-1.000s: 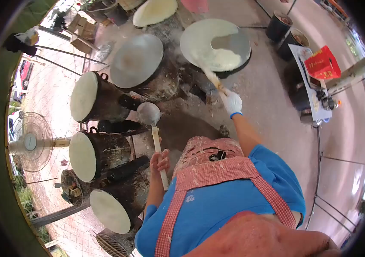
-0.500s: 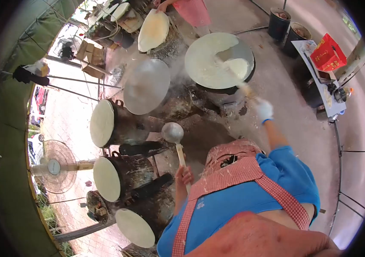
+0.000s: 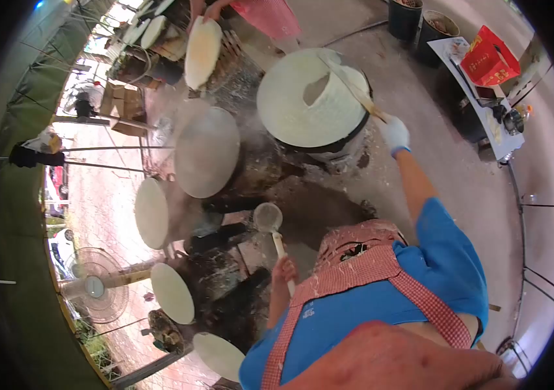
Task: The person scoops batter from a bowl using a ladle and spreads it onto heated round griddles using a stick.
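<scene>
My left hand (image 3: pixel 284 269) is closed around the pale handle of a metal ladle (image 3: pixel 268 218), which is held bowl-up near my apron, away from the pans. My right hand (image 3: pixel 395 134), in a white glove, grips the wooden handle of a flat spreader (image 3: pixel 360 94). Its blade lies over pale batter (image 3: pixel 290 107) that coats most of a large round griddle (image 3: pixel 348 138). A grey bare patch (image 3: pixel 316 90) shows in the batter beside the blade.
A bare, steaming griddle (image 3: pixel 207 153) stands left of the coated one. Several pale-topped round pans (image 3: pixel 173 292) line the left, near a standing fan (image 3: pixel 95 286). At the top, another person's hands (image 3: pixel 212 10) hold a flatbread (image 3: pixel 203 52). A side table (image 3: pixel 478 97) bears a red bag (image 3: pixel 490 57).
My right hand has swept the spreader upward across the griddle, and the bare patch has shrunk. The view has shifted. The other person's flatbread is now tilted more upright. My left hand still holds the ladle.
</scene>
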Motion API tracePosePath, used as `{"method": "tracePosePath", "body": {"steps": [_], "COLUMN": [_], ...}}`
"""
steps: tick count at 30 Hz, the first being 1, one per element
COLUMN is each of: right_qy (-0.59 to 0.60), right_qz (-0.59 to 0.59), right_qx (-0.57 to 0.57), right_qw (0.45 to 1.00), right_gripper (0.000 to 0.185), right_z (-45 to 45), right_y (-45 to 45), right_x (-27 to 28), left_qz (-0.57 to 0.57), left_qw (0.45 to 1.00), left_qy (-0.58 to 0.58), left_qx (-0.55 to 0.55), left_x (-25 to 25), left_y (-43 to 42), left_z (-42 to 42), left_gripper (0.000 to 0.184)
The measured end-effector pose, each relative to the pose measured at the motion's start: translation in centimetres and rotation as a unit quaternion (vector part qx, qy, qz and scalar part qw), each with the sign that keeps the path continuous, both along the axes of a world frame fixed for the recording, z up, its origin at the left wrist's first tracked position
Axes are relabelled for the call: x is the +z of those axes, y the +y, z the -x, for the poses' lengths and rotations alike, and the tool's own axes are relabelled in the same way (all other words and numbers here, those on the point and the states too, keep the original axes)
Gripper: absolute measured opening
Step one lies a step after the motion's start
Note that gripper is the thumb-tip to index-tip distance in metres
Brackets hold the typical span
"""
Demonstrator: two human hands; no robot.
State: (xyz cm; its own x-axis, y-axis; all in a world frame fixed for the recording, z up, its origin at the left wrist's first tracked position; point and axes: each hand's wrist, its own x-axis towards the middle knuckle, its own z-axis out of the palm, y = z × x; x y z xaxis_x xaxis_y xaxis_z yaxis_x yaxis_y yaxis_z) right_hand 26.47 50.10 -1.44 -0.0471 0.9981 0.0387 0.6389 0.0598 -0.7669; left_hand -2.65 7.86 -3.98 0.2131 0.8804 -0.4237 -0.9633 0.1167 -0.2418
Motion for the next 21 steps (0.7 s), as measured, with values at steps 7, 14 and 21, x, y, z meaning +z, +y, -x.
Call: {"method": "tracePosePath", "body": {"steps": [7, 14, 21], "right_qy": [-0.108, 0.038, 0.110], "right_qz": [-0.011, -0.066, 0.007], "right_qx": [0.112, 0.085, 0.174], "right_qw": [0.988, 0.993, 0.979], "right_gripper": [0.036, 0.038, 0.030], "right_z": [-4.7, 1.6, 5.1], "right_y": [-3.7, 13.8, 1.8], "right_x": [-3.9, -1.0, -2.3], "left_qz": [0.082, 0.088, 0.365], "left_qw": [0.993, 0.996, 0.885], "left_qy": [0.065, -0.020, 0.280], "left_qx": [0.054, 0.021, -0.075], "left_x": [0.1, 2.8, 1.8], "left_y": [4.2, 3.1, 4.5], "left_z": [-3.8, -6.3, -4.5], "left_gripper": [0.021, 0.027, 0.029]}}
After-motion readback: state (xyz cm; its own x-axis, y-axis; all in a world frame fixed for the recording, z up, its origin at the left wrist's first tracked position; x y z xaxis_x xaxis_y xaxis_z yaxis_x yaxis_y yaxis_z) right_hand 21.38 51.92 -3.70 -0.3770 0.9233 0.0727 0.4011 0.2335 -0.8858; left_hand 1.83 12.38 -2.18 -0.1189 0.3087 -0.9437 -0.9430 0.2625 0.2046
